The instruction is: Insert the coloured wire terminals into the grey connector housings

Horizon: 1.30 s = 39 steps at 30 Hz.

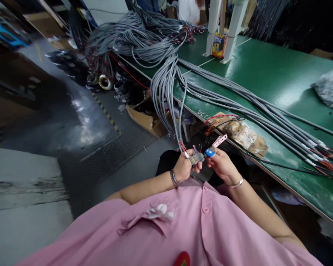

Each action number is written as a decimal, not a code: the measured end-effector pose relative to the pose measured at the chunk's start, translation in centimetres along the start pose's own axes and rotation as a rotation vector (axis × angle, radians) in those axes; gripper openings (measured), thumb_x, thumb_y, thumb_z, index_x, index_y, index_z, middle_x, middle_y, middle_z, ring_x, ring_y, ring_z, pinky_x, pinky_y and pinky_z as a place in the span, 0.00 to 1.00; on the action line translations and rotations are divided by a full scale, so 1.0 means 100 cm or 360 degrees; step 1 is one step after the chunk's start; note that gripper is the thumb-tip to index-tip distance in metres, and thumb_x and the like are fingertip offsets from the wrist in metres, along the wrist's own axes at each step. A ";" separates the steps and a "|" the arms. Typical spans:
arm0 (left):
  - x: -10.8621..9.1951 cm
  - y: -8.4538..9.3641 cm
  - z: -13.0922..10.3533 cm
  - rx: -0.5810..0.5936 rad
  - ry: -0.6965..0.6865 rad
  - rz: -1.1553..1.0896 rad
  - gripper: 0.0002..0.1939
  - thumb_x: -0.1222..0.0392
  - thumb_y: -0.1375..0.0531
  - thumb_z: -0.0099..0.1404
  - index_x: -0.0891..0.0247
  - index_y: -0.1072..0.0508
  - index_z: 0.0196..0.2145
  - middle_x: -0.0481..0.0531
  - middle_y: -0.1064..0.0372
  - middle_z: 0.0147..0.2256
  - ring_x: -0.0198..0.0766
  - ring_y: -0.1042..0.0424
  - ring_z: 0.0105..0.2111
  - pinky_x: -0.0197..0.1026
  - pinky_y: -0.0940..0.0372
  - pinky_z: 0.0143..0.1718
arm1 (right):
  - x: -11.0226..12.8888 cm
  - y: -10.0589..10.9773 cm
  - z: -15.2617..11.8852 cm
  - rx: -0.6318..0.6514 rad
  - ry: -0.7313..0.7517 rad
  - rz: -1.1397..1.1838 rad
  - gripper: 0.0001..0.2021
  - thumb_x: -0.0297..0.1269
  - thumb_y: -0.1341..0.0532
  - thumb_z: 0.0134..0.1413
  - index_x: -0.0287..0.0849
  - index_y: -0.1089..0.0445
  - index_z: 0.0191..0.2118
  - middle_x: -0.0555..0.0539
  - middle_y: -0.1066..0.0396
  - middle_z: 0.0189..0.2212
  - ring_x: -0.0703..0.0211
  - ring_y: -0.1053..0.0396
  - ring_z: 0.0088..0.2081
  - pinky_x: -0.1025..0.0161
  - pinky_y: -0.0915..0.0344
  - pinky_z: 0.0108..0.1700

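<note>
My left hand (184, 167) is closed around the end of a grey cable (180, 127), with thin coloured wires (197, 149) fanning out past its fingers. A grey cover wraps its thumb. Close beside it, my right hand (222, 166) is closed in a pinch, with a blue cover (209, 152) on the thumb. From its fingers sticks a pale pink, slotted tool (220, 140); its kind cannot be made out. The fingertips of both hands nearly meet, and what lies between them is too small to tell. The cable hangs from a looped bundle (166, 79) over the table edge.
Grey cables (246, 101) with bare wire ends lie across the green table (280, 70). A taped brown package (242, 135) rests at its front edge. White posts (233, 31) flank a yellow packet (219, 45). An open carton (144, 118) stands below. Behind the table is another person (189, 11).
</note>
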<state>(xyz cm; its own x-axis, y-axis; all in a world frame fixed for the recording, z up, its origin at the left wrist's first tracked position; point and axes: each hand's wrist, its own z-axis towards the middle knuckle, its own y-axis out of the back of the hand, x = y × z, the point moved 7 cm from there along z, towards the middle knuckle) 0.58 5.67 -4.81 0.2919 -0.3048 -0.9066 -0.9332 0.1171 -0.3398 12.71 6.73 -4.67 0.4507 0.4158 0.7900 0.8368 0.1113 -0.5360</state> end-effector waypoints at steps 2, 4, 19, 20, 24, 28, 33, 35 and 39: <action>0.000 0.000 -0.001 -0.0013 -0.0003 0.0061 0.18 0.47 0.36 0.56 0.66 0.32 0.26 0.48 0.31 0.17 0.30 0.36 0.12 0.32 0.48 0.13 | 0.003 0.005 0.000 -0.0068 0.0033 0.0054 0.15 0.43 0.29 0.44 0.40 0.33 0.25 0.56 0.40 0.18 0.71 0.47 0.19 0.70 0.45 0.22; 0.000 -0.001 -0.001 -0.0002 0.0013 0.0092 0.18 0.47 0.35 0.55 0.66 0.32 0.25 0.47 0.31 0.17 0.30 0.36 0.12 0.32 0.47 0.13 | 0.009 0.010 0.001 -0.0115 0.0080 0.0117 0.14 0.42 0.29 0.45 0.40 0.33 0.27 0.56 0.40 0.19 0.72 0.49 0.19 0.70 0.45 0.22; -0.011 -0.006 -0.006 0.0008 -0.0055 0.0019 0.16 0.50 0.35 0.56 0.66 0.31 0.25 0.47 0.31 0.17 0.30 0.37 0.12 0.32 0.48 0.13 | 0.011 0.004 -0.015 0.0011 0.0217 -0.0100 0.10 0.42 0.31 0.48 0.42 0.28 0.34 0.54 0.37 0.23 0.69 0.42 0.23 0.68 0.40 0.27; -0.010 -0.006 -0.006 0.0021 -0.0056 0.0017 0.16 0.50 0.35 0.55 0.66 0.31 0.25 0.47 0.31 0.17 0.30 0.37 0.12 0.32 0.48 0.13 | 0.012 0.004 -0.014 0.0002 0.0225 -0.0146 0.10 0.41 0.31 0.48 0.42 0.27 0.34 0.54 0.36 0.23 0.68 0.41 0.24 0.68 0.40 0.27; -0.007 -0.009 -0.007 0.0110 -0.0038 -0.0019 0.16 0.50 0.35 0.56 0.67 0.30 0.26 0.48 0.31 0.17 0.30 0.37 0.12 0.32 0.47 0.13 | 0.011 0.001 -0.008 0.0064 0.0247 -0.0126 0.09 0.40 0.30 0.48 0.42 0.27 0.32 0.53 0.34 0.23 0.68 0.40 0.24 0.67 0.40 0.28; -0.002 -0.010 -0.007 0.0175 0.0025 0.0028 0.16 0.49 0.35 0.55 0.68 0.29 0.26 0.49 0.31 0.17 0.30 0.37 0.12 0.33 0.45 0.14 | 0.007 -0.005 -0.003 0.0095 0.0237 -0.0029 0.09 0.39 0.30 0.47 0.42 0.27 0.31 0.53 0.33 0.24 0.68 0.40 0.24 0.67 0.42 0.28; -0.009 -0.007 -0.008 0.0058 -0.0030 0.0059 0.17 0.49 0.34 0.54 0.67 0.30 0.24 0.48 0.31 0.17 0.29 0.37 0.12 0.31 0.47 0.13 | 0.008 -0.003 -0.004 -0.0029 0.0291 0.0004 0.08 0.39 0.31 0.48 0.42 0.28 0.32 0.54 0.34 0.24 0.68 0.41 0.23 0.67 0.41 0.28; -0.012 -0.006 -0.008 0.0013 -0.0052 0.0042 0.16 0.50 0.34 0.54 0.66 0.31 0.23 0.47 0.32 0.16 0.29 0.38 0.12 0.31 0.48 0.12 | 0.011 0.003 -0.005 -0.0077 0.0314 0.0073 0.08 0.40 0.32 0.49 0.43 0.29 0.33 0.55 0.36 0.23 0.68 0.42 0.23 0.67 0.41 0.27; -0.017 -0.008 -0.007 -0.0018 -0.0050 -0.0026 0.15 0.50 0.34 0.53 0.66 0.30 0.25 0.46 0.34 0.15 0.29 0.40 0.11 0.32 0.48 0.12 | 0.021 0.016 0.000 -0.0141 0.0302 0.0202 0.19 0.56 0.39 0.53 0.43 0.29 0.34 0.52 0.35 0.25 0.67 0.43 0.22 0.67 0.38 0.26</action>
<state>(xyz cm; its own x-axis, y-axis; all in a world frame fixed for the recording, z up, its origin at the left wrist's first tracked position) 0.68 5.45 -2.78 0.3136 -0.2765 -0.9084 -0.9304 0.1014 -0.3521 14.97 7.75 -3.88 0.5971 0.2435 0.7644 0.7901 -0.0138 -0.6128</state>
